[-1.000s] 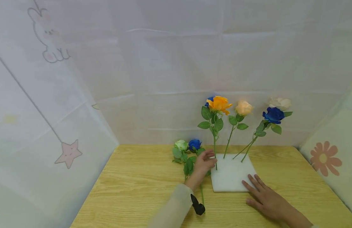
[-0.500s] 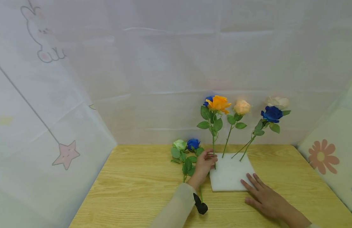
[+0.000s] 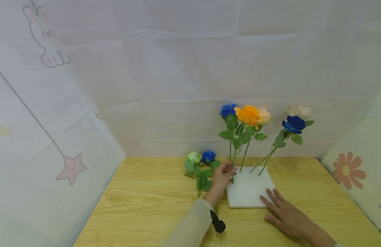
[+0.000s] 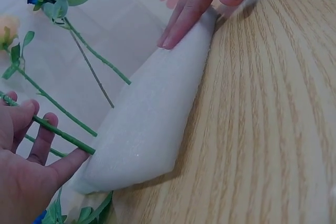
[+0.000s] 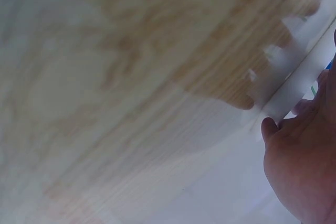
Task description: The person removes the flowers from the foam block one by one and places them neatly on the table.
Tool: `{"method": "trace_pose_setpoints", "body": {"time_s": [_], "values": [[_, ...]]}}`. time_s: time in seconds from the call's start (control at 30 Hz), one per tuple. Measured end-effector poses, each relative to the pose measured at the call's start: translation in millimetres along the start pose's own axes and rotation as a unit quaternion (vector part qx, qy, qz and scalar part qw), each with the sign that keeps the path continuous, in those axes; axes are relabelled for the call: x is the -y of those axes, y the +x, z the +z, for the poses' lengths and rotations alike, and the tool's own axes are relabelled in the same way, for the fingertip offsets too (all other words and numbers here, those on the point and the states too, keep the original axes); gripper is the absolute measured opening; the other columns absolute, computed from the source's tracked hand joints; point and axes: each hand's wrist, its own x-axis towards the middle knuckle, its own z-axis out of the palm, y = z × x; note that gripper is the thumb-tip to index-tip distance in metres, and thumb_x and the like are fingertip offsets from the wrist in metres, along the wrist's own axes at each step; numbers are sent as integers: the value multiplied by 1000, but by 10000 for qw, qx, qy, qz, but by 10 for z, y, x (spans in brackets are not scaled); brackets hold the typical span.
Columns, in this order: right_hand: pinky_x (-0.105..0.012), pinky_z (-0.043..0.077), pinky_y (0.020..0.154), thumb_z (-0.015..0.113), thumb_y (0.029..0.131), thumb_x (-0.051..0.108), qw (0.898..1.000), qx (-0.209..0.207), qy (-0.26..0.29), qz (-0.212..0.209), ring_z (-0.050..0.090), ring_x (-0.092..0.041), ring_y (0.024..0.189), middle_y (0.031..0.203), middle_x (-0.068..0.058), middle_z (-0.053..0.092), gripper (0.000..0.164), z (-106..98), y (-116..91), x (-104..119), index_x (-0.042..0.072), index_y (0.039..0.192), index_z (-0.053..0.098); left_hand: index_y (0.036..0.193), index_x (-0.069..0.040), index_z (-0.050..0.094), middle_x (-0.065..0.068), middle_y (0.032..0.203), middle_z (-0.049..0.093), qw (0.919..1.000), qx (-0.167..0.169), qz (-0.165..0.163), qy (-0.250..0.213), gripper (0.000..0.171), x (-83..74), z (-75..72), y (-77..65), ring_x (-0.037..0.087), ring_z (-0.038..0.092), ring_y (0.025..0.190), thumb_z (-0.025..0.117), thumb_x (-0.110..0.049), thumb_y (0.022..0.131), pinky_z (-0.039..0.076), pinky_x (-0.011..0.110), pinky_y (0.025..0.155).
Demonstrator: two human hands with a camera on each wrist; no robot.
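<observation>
My left hand [image 3: 219, 180] pinches the lower stem of an orange rose [image 3: 248, 115] between thumb and fingers. In the left wrist view the green stem [image 4: 65, 135] meets the white foam block [image 4: 149, 106] close to its left end. My right hand [image 3: 287, 215] lies with fingers spread, fingertips pressing the front right corner of the foam block [image 3: 250, 195]. Also standing in the foam are a peach rose [image 3: 265, 117], a blue rose [image 3: 294, 124] and a cream rose [image 3: 301, 111], the latter two leaning right. Another blue rose [image 3: 228, 109] stands behind the orange one; its stem base is hidden.
Left of the foam, a pale green rose [image 3: 194, 157] and a blue rose [image 3: 208, 156] lie on the wooden table [image 3: 147, 202], partly covered by the left arm. A pale printed cloth [image 3: 184, 75] rises behind the table and at both sides.
The orange rose's head has tilted to the right, now overlapping the peach rose and uncovering the blue rose behind it. The right hand stays in place on the foam.
</observation>
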Motion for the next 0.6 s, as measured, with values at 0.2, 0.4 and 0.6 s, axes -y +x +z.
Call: {"method": "trace_pose_setpoints", "body": {"time_s": [0.2, 0.4, 0.6], "values": [[-50, 40, 112, 59, 101, 48, 9996, 220, 80, 163, 28, -39, 150, 159, -20, 37, 62, -16, 19, -6, 22, 155, 45, 124, -14, 69, 2, 105, 74, 9996, 196, -22, -193, 27, -23, -24, 29, 14, 70, 91, 69, -12, 97, 59, 50, 84], [-21, 21, 118, 58, 100, 50, 9998, 22, -209, 42, 11, -18, 155, 158, -18, 41, 62, -5, 2, 12, 24, 154, 45, 128, -12, 67, 4, 109, 74, 9988, 349, -65, -323, 30, -25, -69, 36, 14, 70, 94, 67, -14, 99, 59, 50, 87], [-10, 1, 114, 60, 101, 47, 10000, -20, -72, 58, 17, -26, 155, 159, -19, 38, 62, -36, 23, 45, 22, 155, 45, 127, -14, 69, 7, 112, 74, 9973, 573, 100, -443, 29, -152, -141, 40, 14, 71, 94, 68, -15, 98, 61, 46, 84]]}}
